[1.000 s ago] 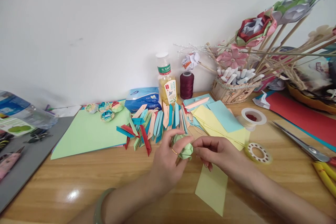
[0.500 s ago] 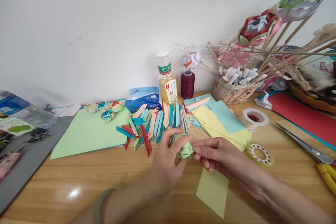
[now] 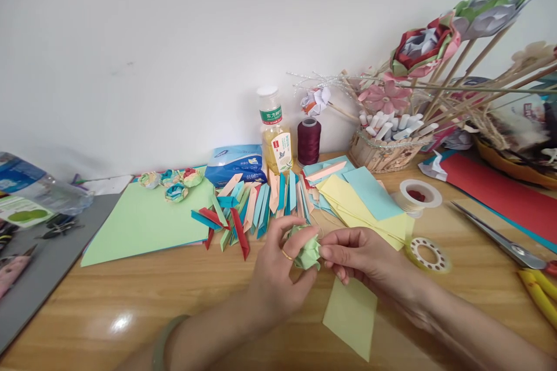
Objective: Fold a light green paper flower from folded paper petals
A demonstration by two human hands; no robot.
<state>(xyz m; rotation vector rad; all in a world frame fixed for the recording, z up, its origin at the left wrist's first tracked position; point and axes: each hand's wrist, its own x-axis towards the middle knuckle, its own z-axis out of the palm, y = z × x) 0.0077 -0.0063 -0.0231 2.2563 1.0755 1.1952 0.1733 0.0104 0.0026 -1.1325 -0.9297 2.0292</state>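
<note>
A pale green folded paper flower (image 3: 308, 252) is held over the middle of the table. My left hand (image 3: 281, 266), with a ring on one finger, curls its fingers and thumb around the flower's left side. Thumb and forefinger of my right hand (image 3: 359, 252) pinch at the flower's right edge. Whether a thread or only paper lies in that pinch is too small to make out. Under the right hand lies a yellow-green paper sheet (image 3: 351, 316). Just beyond my hands is a heap of folded paper strips (image 3: 261, 208) in red, blue, green and peach.
Scissors (image 3: 509, 243), a tape roll (image 3: 429, 255) and a white spool (image 3: 418, 196) lie to the right. Behind stand a maroon thread cone (image 3: 308, 142), a bottle (image 3: 277, 139) and a tissue pack (image 3: 235, 165). Several small paper flowers (image 3: 176, 191) rest on green paper (image 3: 143, 220) at left.
The paper flower has turned and shifted slightly in my fingers, showing more of its lower right side. My hands keep almost the same hold. The whole view has moved a little.
</note>
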